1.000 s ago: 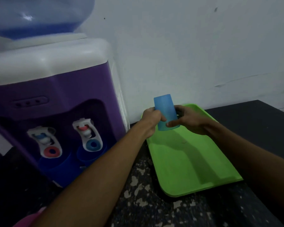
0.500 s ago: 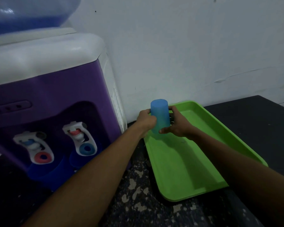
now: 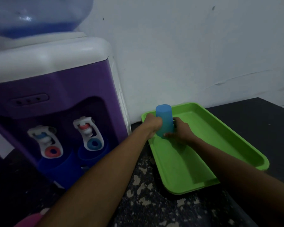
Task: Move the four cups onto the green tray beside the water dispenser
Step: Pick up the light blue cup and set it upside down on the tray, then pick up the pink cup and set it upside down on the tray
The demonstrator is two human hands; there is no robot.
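**Both hands set a blue cup down at the far corner of a green tray**

Nearest the viewer, two bare forearms reach forward over a dark speckled countertop (image 3: 143, 208). A pink object (image 3: 29, 221) peeks in at the bottom left edge. Beyond, a green tray (image 3: 184, 176) lies just right of a purple and white water dispenser (image 3: 56, 89). Near the tray's far left corner, the left hand (image 3: 152, 124) and right hand (image 3: 181, 131) are both wrapped around a blue cup (image 3: 164, 122), upside down, closed base upward. It looks like a single cup, though a nested stack cannot be ruled out. Whether its rim touches the tray floor is hidden by the fingers. Two more blue cups sit under the dispenser taps (image 3: 87, 130). Behind everything, a pale wall (image 3: 195, 51).

To finish well, the cup likely wants lowering level until the rim seats flat, clear of the tray's raised lip, before either hand lets go.
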